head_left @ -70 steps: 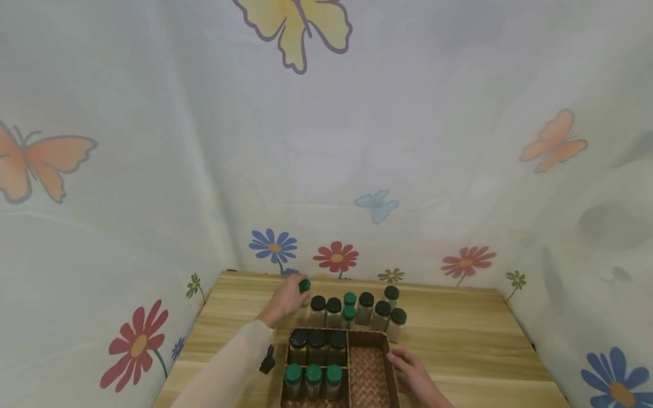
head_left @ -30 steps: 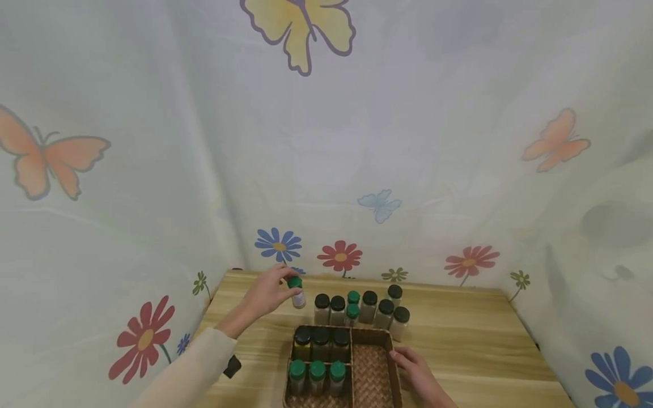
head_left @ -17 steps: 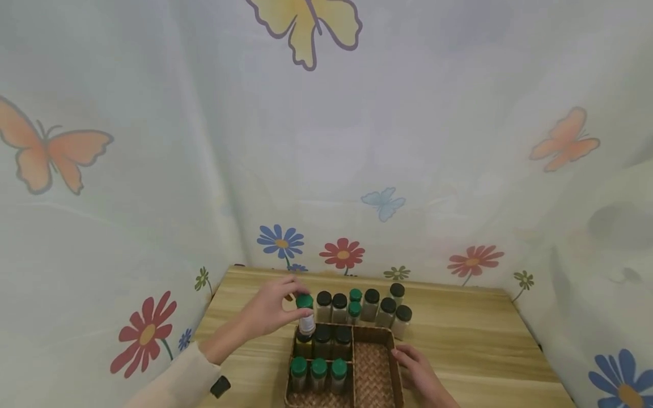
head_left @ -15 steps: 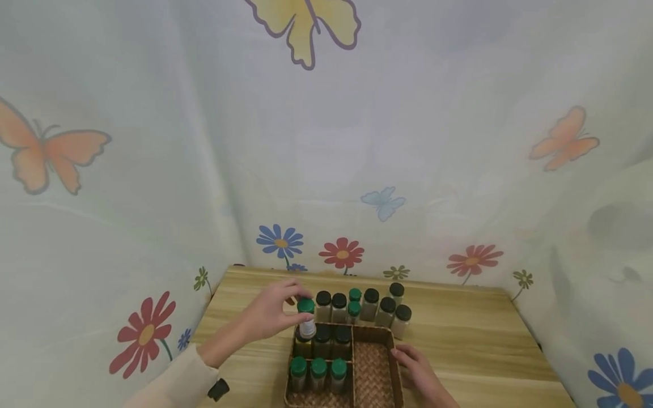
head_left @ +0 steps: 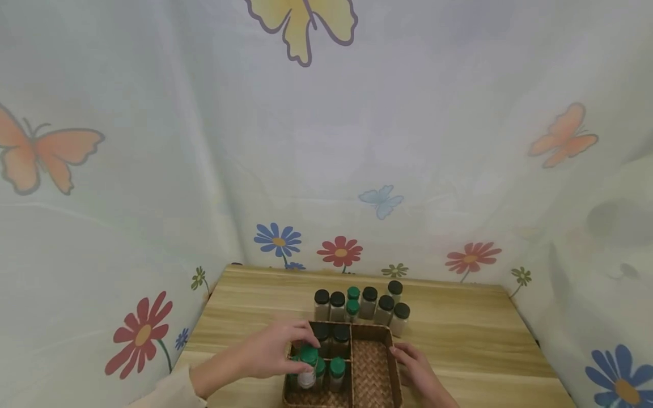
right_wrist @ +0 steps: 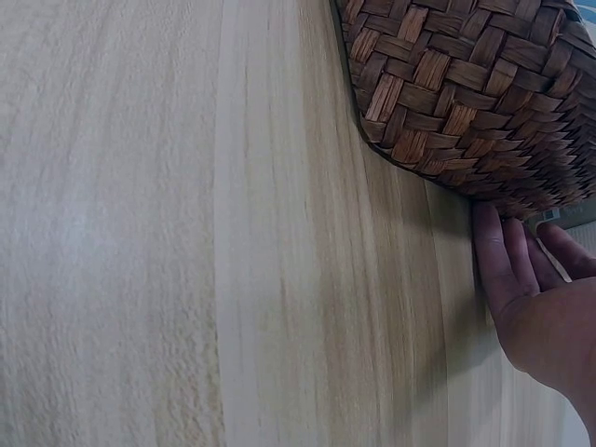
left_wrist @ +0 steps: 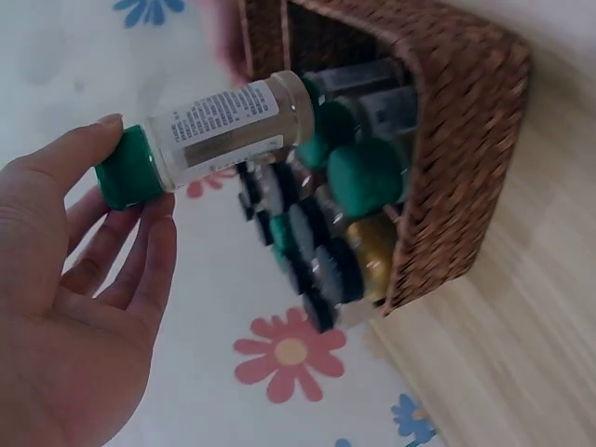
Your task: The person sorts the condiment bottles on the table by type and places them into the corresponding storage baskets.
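Note:
My left hand (head_left: pixel 272 349) pinches a spice jar (left_wrist: pixel 228 126) by its green cap, between thumb and fingers. The jar is clear, with a white printed label and brownish contents. It hangs over the near left compartment of a woven basket (head_left: pixel 397 377), in front of green-capped jars (head_left: pixel 337 368) standing there. In the left wrist view its base points toward those jars. Black-capped jars (head_left: pixel 340 334) fill the far left compartment, partly behind my left hand. My right hand (head_left: pixel 420 374) rests against the basket's right outer wall, fingers fairly straight (right_wrist: pixel 507 265) with the tips at the weave.
Behind the basket, several black-capped jars (head_left: pixel 369 303) and two green-capped ones (head_left: pixel 352 309) stand grouped on the wooden table (head_left: pixel 459 323). The basket's long right compartment shows its woven floor (head_left: pixel 370 368). A flower-printed curtain (head_left: pixel 316 170) rises beyond the table's back edge.
My left hand has picked up the green-capped jar from the table's far left and carried it toward me, over the basket's near left compartment. My right hand has stayed at the basket's side.

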{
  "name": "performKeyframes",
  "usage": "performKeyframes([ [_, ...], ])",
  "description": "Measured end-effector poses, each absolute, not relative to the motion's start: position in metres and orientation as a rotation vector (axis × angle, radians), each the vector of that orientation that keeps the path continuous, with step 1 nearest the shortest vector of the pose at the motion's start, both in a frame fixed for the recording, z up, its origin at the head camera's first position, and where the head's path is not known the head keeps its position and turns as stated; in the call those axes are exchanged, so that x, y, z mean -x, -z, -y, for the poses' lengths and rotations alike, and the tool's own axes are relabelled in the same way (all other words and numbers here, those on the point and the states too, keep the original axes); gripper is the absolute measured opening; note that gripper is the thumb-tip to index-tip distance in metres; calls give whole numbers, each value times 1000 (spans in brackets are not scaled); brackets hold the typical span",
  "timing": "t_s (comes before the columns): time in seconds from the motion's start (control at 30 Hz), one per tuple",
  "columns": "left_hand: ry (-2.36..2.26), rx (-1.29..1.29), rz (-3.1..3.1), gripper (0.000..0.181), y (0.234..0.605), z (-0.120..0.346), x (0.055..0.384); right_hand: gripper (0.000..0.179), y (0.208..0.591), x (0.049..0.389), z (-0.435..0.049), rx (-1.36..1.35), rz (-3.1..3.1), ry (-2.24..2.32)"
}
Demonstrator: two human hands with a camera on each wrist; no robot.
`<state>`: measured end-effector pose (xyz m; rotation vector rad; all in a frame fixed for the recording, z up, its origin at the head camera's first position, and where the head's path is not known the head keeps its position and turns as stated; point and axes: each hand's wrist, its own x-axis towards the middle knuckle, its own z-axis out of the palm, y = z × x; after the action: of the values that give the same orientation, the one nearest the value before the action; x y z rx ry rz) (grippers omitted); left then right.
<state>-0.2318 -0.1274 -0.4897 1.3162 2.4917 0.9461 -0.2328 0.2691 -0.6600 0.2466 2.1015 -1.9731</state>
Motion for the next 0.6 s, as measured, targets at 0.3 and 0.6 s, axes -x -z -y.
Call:
performKeyframes([
  [0.3, -844, -1350, -2380, 28, 523, 134, 224, 63, 659, 233, -268, -258, -2122, 1972],
  [0.6, -704, -1394, -2420, 28, 548, 145, 225, 62, 667, 237, -269, -266, -2118, 1979],
])
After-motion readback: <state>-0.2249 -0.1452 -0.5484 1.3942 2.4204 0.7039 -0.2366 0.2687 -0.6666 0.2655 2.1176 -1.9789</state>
